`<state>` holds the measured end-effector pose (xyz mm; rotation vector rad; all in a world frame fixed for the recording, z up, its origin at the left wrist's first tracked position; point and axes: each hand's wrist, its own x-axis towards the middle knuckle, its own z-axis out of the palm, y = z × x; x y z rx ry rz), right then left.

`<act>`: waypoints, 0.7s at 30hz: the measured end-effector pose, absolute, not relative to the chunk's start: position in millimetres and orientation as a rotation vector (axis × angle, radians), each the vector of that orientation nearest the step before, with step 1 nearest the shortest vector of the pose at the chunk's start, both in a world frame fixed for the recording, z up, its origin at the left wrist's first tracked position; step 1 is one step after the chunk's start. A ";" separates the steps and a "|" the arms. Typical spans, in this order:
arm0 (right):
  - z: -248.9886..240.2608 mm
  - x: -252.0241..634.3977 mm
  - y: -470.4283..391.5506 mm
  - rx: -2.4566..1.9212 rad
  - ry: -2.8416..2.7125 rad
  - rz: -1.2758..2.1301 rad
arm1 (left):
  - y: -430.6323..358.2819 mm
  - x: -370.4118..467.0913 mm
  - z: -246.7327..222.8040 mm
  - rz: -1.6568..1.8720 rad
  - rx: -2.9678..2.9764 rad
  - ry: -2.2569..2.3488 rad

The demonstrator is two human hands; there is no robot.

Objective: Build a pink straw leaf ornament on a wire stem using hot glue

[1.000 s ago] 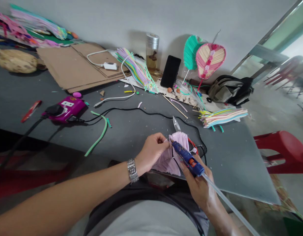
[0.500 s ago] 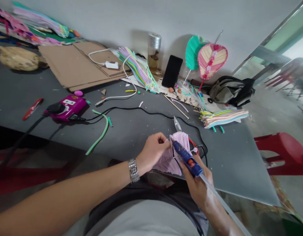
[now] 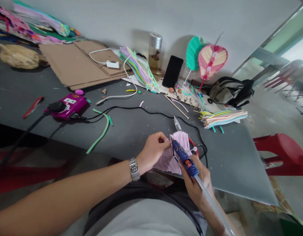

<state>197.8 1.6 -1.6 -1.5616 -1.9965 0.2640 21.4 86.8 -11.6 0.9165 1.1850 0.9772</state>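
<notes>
At lower centre of the frame, the left hand (image 3: 153,150) pinches the lilac piece (image 3: 168,163) at the desk (image 3: 232,160) edge, while the right hand (image 3: 198,178) grips the glue gun (image 3: 182,153), whose tip should be steady and clear of the fingers.

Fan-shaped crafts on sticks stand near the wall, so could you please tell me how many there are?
2: a green fan beside the phone, and a pink-and-cream fan partly overlapping the green one, nearer the backpack. Others behind could be hidden.
</notes>
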 end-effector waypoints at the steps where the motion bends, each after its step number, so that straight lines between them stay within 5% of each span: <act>1: -1.7 198.0 1.2 -1.554 -2.008 0.253 | 86.9 21.4 -12.0 0.977 0.918 1.185; 21: 1.6 197.3 -2.4 -1.546 -2.007 0.281 | 86.5 21.2 -11.3 0.990 0.933 1.183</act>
